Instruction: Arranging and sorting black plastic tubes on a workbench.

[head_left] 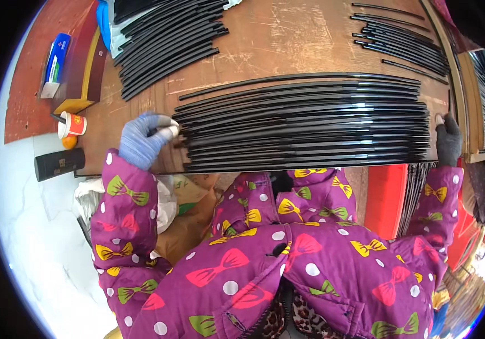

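Note:
A wide row of thin black rods lies side by side along the near edge of the wooden table. At the row's left ends is my left hand, in a blue-grey glove with pale fingertips. Its thumb and fingers come together in a pinch against the rod ends; what sits between the tips is hidden. My right hand, in a dark grey glove, is at the table's right edge, just beyond the rods' right ends. Its thumb stands apart from the fingers, and I see nothing held there.
Another pile of black rods lies at the far left, a smaller group at the far right. Left of the table are a paper cup, an orange fruit, a black case and a blue box. A red bin stands below.

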### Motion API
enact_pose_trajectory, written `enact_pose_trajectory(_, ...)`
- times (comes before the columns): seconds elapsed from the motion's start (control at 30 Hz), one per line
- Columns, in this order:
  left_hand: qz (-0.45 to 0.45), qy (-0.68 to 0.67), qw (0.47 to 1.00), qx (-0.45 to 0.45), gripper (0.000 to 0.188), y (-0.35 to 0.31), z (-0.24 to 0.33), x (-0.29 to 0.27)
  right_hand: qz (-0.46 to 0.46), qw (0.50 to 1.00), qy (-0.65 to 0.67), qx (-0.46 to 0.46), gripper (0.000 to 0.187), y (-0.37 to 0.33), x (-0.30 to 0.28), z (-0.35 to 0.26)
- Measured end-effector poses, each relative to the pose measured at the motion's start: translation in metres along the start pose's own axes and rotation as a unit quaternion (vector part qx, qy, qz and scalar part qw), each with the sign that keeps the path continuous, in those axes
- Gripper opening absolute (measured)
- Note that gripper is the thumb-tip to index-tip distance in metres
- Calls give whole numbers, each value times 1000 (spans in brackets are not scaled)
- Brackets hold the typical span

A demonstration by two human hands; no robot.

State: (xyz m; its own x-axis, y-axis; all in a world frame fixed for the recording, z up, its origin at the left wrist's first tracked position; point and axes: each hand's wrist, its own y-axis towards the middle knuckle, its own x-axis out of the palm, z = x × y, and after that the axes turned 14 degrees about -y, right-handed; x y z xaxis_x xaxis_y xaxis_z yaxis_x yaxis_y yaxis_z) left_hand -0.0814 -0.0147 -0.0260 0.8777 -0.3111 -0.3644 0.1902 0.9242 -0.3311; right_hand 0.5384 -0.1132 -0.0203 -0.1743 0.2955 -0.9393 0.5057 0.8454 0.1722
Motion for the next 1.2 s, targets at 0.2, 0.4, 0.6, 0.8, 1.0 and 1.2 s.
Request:
enact_pose_trajectory(0.2,133,197,957,166,17,49,-21,-18,0,969,-162,-185,21,47,32,-86)
enact_pose_trajectory(0.4,89,393,905,136,29,82,-13,-14,-67,914,-327,-231,23,81,57,-109)
enact_pose_trajectory(0.6,73,389,902,172,26,90,-12,-4,-59,890,-371,-259,25,93,49,-111)
enact_pose_trajectory(0.8,126,262,943,160,28,64,-11,3,-85,855,-442,-259,29,87,49,-130)
enact_pose_trajectory(1.0,71,60,986,142,27,36,2,24,-12,834,-440,-333,38,63,38,-161)
enact_pose_trajectory(1.2,52,7,990,128,21,15,23,35,-49,855,-78,-511,40,-10,31,-231)
